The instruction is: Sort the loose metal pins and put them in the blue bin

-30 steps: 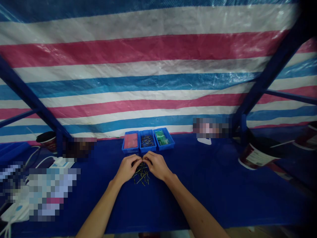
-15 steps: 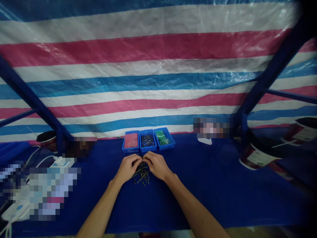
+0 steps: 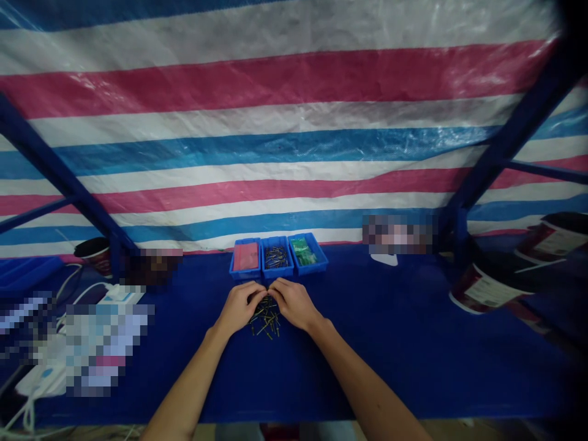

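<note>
My left hand (image 3: 242, 304) and my right hand (image 3: 294, 301) meet at the fingertips over a loose pile of thin, brass-coloured metal fasteners that look like screws (image 3: 268, 323). Both hands are closed in a pinch, thumbs against fingers. Whatever lies between the fingertips is too small and too hidden to name. Just beyond the hands stand three blue trays side by side. The left tray (image 3: 245, 275) holds pink sheets or packets (image 3: 246, 256), the middle one (image 3: 278, 272) dark metal fasteners (image 3: 276, 257), and the right one (image 3: 312, 268) green packets (image 3: 302, 252).
A blue cover (image 3: 390, 367) spreads over the table. White power strips with cables (image 3: 46, 373) and blurred-out items lie at the left. Dark red tubs stand at the left back (image 3: 95, 254) and right (image 3: 487, 288). Blue frame posts (image 3: 500, 147) and a striped tarp (image 3: 285, 190) rise behind.
The whole view has shifted slightly. My two hands stay pinched together above the pile, with only a small change in the fingers. The trays and the pile look the same.
</note>
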Available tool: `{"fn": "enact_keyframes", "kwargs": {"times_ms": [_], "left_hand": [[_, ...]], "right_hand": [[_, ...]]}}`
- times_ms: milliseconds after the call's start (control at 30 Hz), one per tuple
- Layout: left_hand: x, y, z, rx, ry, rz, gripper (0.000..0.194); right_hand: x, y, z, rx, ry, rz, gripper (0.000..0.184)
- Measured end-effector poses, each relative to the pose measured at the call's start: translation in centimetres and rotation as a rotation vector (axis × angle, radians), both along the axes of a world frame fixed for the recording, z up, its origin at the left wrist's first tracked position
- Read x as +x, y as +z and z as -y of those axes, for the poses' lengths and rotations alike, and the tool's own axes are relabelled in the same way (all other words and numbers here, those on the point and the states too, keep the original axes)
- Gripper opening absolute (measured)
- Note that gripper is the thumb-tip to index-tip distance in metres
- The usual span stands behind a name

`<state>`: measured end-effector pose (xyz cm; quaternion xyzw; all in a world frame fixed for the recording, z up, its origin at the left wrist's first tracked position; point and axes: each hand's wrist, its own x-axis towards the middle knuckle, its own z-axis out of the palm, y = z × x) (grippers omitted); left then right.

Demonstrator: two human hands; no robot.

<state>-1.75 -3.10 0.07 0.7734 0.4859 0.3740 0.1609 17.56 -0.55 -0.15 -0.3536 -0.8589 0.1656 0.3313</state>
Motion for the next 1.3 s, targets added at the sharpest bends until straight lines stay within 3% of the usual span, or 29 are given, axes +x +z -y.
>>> {"fn": "enact_keyframes", "kwargs": {"times_ms": [333,633,900,1300], "left_hand": [[0.0,0.1,0.1,-0.022,0.012,-0.006,0.021],[-0.1,0.3,0.2,-0.078,0.056,0.023,0.026],[0.1,0.8,-0.1,-0.168,0.048,0.027,0.031],[-0.1,0.9,-0.7,-0.261,0.067,0.056,0.029]], "right_hand": [[0.1,0.0,-0.1,-0.034,0.009,-0.033,0.009],[-0.5,-0.2,-0.1,-0.074,-0.017,-0.061,0.018],[-0.4,-0.6,-0.5,0.008,-0.019,0.017,0.023],[-0.7,-0.3,-0.7,-0.056,-0.021,0.051,0.023]]}}
